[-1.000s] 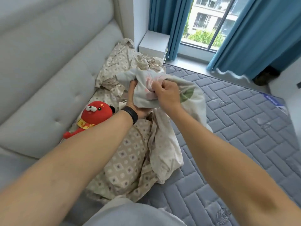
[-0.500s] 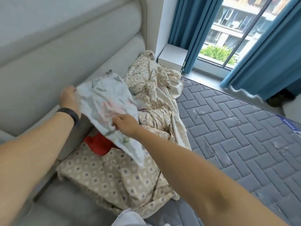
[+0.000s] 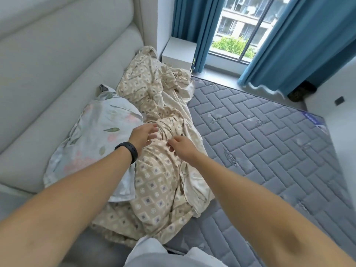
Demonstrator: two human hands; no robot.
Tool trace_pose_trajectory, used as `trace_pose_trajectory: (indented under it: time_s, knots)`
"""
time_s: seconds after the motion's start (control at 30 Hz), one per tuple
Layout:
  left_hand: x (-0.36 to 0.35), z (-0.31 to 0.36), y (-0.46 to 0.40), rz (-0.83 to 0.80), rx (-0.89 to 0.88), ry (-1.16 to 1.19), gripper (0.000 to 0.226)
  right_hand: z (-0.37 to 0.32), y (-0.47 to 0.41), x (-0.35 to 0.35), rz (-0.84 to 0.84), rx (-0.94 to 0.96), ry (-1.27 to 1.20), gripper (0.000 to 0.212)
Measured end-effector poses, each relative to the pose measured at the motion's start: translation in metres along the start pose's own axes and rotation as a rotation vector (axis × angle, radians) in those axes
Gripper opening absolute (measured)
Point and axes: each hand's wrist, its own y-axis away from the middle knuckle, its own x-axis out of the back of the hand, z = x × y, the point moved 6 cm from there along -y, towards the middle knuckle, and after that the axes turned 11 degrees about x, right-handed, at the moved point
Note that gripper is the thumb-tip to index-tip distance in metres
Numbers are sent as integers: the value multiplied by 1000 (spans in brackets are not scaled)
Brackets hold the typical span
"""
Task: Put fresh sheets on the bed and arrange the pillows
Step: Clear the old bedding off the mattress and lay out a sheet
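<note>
Hands, left hand [image 3: 143,136] and right hand [image 3: 182,146], hover open-fingered (holding nothing) over beige sheet [image 3: 159,182], beside floral pillowcase [image 3: 96,139].

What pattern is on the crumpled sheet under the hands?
The crumpled sheet is beige with small diamond and square motifs, seen clearly in the head view.

Daylight came through a large window [image 3: 248,27] with blue curtains [image 3: 300,41] drawn back on either side of it. A white bedside cabinet [image 3: 178,53] stood just left of the window, beside a pale padded headboard [image 3: 57,60].
</note>
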Motion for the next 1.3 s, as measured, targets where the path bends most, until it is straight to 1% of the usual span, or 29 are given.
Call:
trace_pose_trajectory:
  time_s: [0.13, 0.27, 0.47, 0.6, 0.73, 0.83, 0.97, 1.13, 1.3]
  knots:
    - [-75, -19, 8, -101, 36, -86, 24, 35, 31, 47, 100, -29, -50, 24]
    - [-147, -29, 24, -160, 35, -108, 27, 64, 60, 94, 153, -17, -69, 22]
    - [-267, -26, 69, -170, -37, -112, 28, 103, 101, 194, 227, 68, 8, 20]
    - [-335, -48, 91, -204, -24, -176, 29, 123, 126, 246, 277, 99, 54, 17]
    - [-386, -73, 106, -186, 31, -104, 27, 143, 146, 279, 268, 84, 36, 14]
    - [-400, -79, 109, -175, 38, -111, 28, 155, 151, 287, 252, 78, 54, 12]
    - [-390, -76, 101, -162, 37, -170, 22, 160, 149, 284, 249, 86, 30, 13]
    - [-357, -74, 80, -134, 69, -156, 26, 163, 131, 260, 202, 46, 2, 13]
    - [-303, -88, 51, -95, 160, -125, 28, 166, 95, 221, 128, 5, 59, 16]
